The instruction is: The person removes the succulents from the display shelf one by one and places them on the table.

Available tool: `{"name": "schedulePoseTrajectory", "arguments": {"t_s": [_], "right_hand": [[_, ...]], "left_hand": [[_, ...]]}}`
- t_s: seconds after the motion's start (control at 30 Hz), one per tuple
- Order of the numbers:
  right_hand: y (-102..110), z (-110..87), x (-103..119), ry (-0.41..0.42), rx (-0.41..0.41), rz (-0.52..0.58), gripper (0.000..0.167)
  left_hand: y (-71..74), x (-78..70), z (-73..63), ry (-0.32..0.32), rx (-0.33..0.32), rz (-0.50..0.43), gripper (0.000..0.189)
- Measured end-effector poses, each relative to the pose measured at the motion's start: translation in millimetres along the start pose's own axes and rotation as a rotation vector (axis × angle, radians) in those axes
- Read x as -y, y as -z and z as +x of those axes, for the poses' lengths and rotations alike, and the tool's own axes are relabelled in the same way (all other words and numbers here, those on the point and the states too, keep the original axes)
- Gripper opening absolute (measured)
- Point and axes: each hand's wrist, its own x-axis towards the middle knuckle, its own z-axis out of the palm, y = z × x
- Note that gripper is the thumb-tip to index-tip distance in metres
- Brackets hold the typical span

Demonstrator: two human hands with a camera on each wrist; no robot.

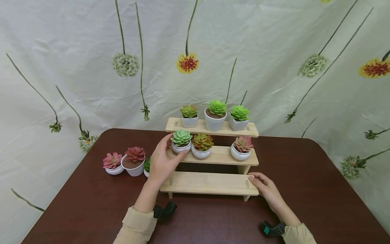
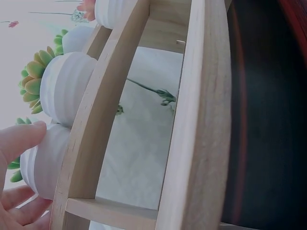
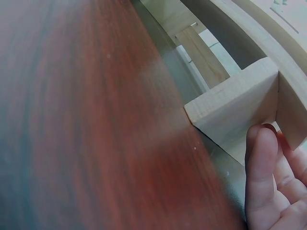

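A three-tier wooden stand (image 1: pixel 210 183) holds small potted succulents. On the left end of its middle tier is a pale green succulent (image 1: pixel 181 137) in a white ribbed pot (image 2: pixel 45 160). My left hand (image 1: pixel 163 161) grips that pot, thumb at the front and fingers around the far side. Right beside it sits an orange-green succulent (image 1: pixel 202 142) in a similar pot (image 2: pixel 67 88). A pink succulent (image 1: pixel 243 145) stands at the tier's right end. My right hand (image 1: pixel 266 189) holds the right end of the bottom tier, with fingertips (image 3: pixel 263 139) close to the leg panel (image 3: pixel 240 96).
Three potted succulents line the top tier (image 1: pixel 195 126). Left of the stand, a pink succulent (image 1: pixel 112 161), a dark red one (image 1: pixel 135 155) and a partly hidden green one (image 1: pixel 147 165) stand on the brown table (image 1: pixel 91 203). A flower-printed cloth (image 1: pixel 259 40) hangs behind.
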Motion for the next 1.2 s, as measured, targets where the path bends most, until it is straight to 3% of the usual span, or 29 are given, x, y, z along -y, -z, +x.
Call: {"name": "schedulePoseTrajectory", "arguments": {"t_s": [0.37,0.47,0.73,1.2], "right_hand": [[1,0.1,0,0.001,0.008,-0.003,0.043],[1,0.4,0,-0.001,0.006,-0.002,0.043],[1,0.9,-1,0.0,-0.002,-0.004,0.042],[1,1.5,-1,-0.004,0.0,-0.004,0.044]], "left_hand": [[0.9,4.3,-0.2,-0.071,-0.083,0.002,0.069],[2.7,4.7,-0.9,-0.081,-0.083,0.011,0.064],[11.7,2.7,-5.7,-0.009,-0.06,0.031,0.066],[31.0,9.4,-17.3,-0.101,-0.081,0.031,0.066]]}}
